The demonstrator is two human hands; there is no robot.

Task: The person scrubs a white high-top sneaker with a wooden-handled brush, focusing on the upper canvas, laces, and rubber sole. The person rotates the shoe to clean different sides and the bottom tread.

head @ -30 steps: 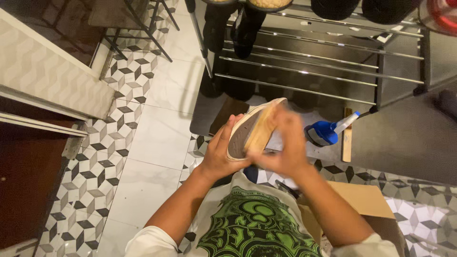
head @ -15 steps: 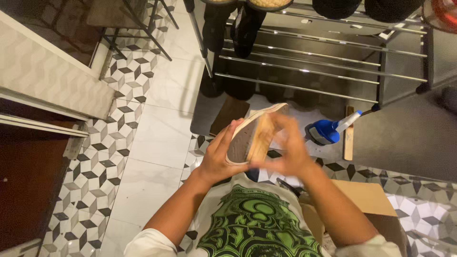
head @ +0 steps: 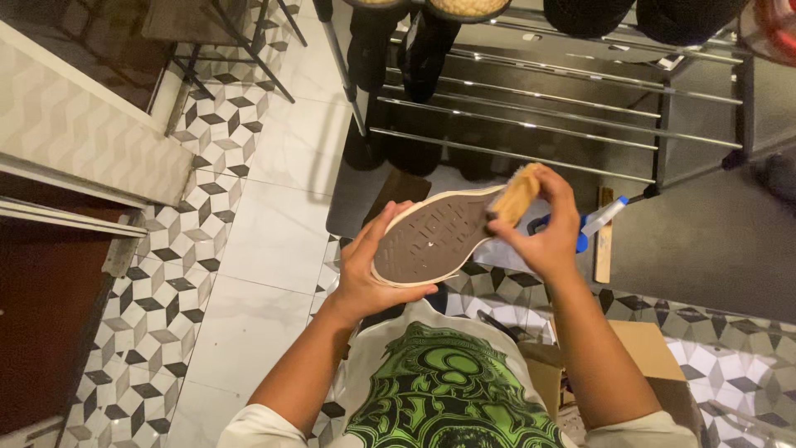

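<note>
My left hand (head: 371, 270) grips a shoe (head: 431, 236) by its heel end, sole turned up toward me. The sole is grey-brown with a cream rim. My right hand (head: 549, 232) holds a tan wooden brush (head: 517, 192) against the toe end of the sole. Both hands are raised above my lap, over a patterned tile floor.
A metal shoe rack (head: 547, 108) with dark shoes (head: 414, 46) stands ahead. A blue spray bottle (head: 580, 228) lies on the floor behind my right hand, next to a wooden stick (head: 604, 241). A cardboard box (head: 638, 353) sits at my right. A door frame (head: 75, 166) is on the left.
The shoe has turned from edge-on to sole facing up. My right hand with the brush has slid from the middle of the sole out to the toe end.
</note>
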